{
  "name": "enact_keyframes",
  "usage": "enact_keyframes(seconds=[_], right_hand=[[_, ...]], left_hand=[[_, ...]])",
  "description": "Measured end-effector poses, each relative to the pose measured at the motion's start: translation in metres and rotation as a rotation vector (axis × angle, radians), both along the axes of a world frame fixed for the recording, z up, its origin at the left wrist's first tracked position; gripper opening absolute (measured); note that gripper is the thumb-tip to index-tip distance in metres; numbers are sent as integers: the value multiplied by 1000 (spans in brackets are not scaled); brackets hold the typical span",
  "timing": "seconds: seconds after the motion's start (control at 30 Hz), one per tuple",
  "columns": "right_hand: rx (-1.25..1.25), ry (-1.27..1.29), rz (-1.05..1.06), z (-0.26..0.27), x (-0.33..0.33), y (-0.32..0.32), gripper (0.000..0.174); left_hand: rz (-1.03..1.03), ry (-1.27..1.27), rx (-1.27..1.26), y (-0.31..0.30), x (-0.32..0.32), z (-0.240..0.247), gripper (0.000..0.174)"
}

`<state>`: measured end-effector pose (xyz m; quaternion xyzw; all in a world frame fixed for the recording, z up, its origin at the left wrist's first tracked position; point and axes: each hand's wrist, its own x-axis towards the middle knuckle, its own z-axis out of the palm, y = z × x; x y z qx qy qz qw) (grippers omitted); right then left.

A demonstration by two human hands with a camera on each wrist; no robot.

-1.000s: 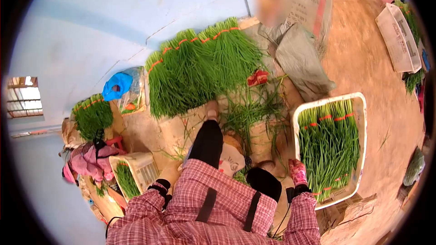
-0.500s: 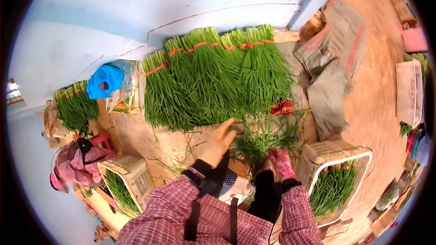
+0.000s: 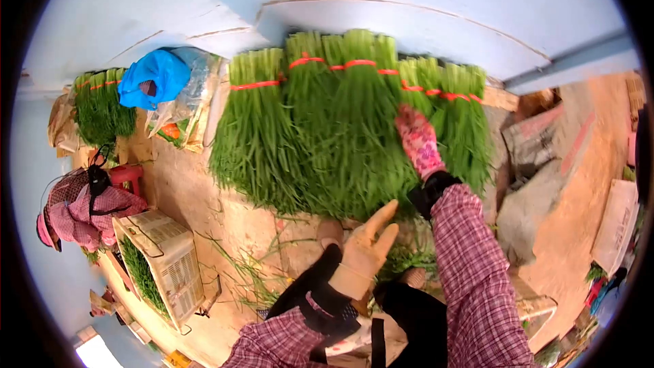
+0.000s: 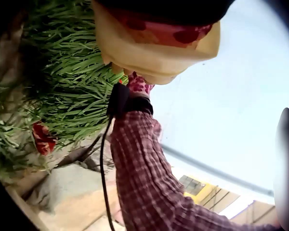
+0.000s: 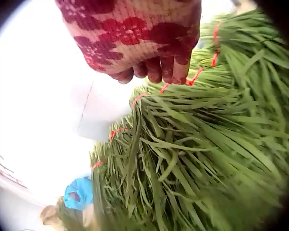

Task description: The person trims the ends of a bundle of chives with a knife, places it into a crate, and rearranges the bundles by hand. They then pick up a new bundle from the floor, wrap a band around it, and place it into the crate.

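Several bundles of long green chives (image 3: 334, 129), tied with red bands near their pale ends, lie side by side along the wall. My right hand (image 3: 417, 140), in a pink floral glove, reaches over them close to the banded ends. In the right wrist view, the fingers (image 5: 176, 67) of that glove hang loosely down above the bundles, with nothing seen held in them. My left hand (image 3: 364, 252) wears a cream rubber glove; its fingers extend toward the leafy ends, and nothing is in it. The left wrist view shows mostly the back of this glove (image 4: 154, 53).
On the left, a white plastic crate (image 3: 167, 259) contains more chives, near a person in pink checked clothes (image 3: 88, 204). A blue bag (image 3: 155, 78) lies by the wall. Grey sacks (image 3: 545, 191) are at the right, and loose leaves (image 3: 245, 272) litter the floor.
The view has turned from the chive crate on the right to the wall bundles. My right hand has moved from the crate's rim up over them; my left has come forward.
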<state>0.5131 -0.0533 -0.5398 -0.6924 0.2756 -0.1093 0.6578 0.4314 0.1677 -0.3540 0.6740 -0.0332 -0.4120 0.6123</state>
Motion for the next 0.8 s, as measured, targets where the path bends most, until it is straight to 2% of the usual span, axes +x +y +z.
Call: enact_keyframes(seconds=[0.07, 0.1, 0.13, 0.17, 0.23, 0.3, 0.33, 0.4, 0.5, 0.6, 0.63, 0.73, 0.8], right_hand=[[-236, -11, -14, -6, 61, -3, 36], [-380, 5, 62, 19, 80, -4, 36], [-568, -8, 28, -18, 97, -10, 35], [-461, -33, 66, -58, 111, -24, 37], [-441, 131, 88, -57, 132, -22, 39], [-145, 16, 171, -76, 157, -44, 41], [-126, 20, 186, -77, 161, -54, 41], [-171, 53, 198, -84, 171, -53, 41], [-212, 43, 190, -79, 169, -58, 41], [-229, 19, 188, -76, 167, -61, 40], [-232, 10, 187, -74, 165, -63, 40], [-246, -23, 175, -65, 152, -69, 40], [-241, -57, 178, -56, 142, -70, 40]], left_hand=[[363, 400, -326, 1, 17, -6, 48], [101, -28, -127, 0, 33, 8, 48], [64, -79, -137, 1, 50, 21, 49], [32, -105, -62, 3, 58, 24, 48], [61, -180, -82, 6, 74, 32, 48], [115, -167, -246, 11, 82, 28, 49], [128, -109, -297, 12, 86, 31, 49], [182, -163, -422, 11, 88, 16, 51], [355, 222, -744, 14, 84, 17, 50], [201, -326, -497, 14, 91, 24, 52], [182, -507, -475, 5, 89, 9, 52], [158, -279, -650, -14, 75, -1, 51], [60, -480, -545, -7, 79, 8, 51]])
